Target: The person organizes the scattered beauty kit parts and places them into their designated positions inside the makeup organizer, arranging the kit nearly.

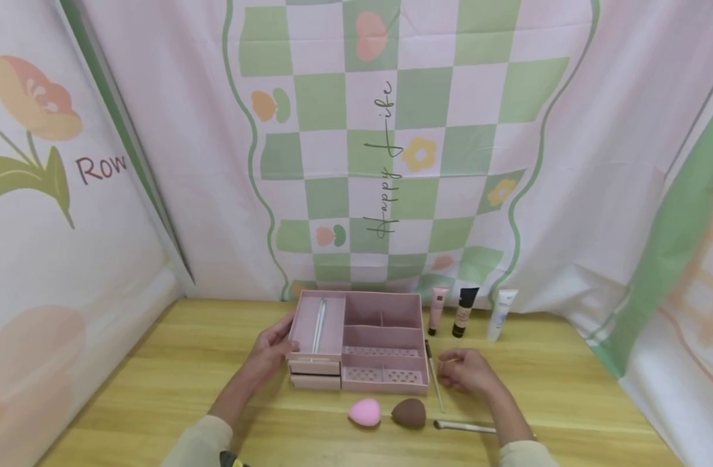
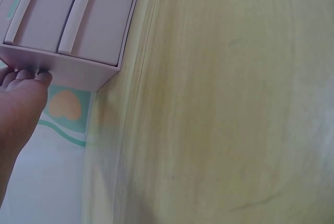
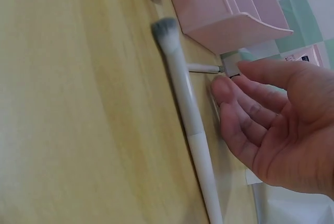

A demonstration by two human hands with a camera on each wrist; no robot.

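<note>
A pink desktop organizer (image 1: 382,389) with open compartments and two small drawers (image 2: 104,20) stands on the wooden table. My left hand (image 1: 271,350) rests against its left side, fingertips on the side wall and thumb at the front corner. Beside the organizer's right side, my right hand (image 1: 467,371) hovers low with loosely bent fingers and nothing between them. Closest to those fingers lies a thin makeup brush (image 1: 435,383), dark tip toward the back. A thicker white-handled brush (image 3: 190,109) lies nearer the front, partly under the right wrist in the head view.
In front of the organizer sit a pink makeup sponge (image 1: 364,412) and a brown one (image 1: 409,413). Behind my right hand stand a pink tube (image 1: 436,311), a black-capped tube (image 1: 464,312) and a white tube (image 1: 501,316). A slim silvery tool (image 1: 318,325) lies on the organizer's top.
</note>
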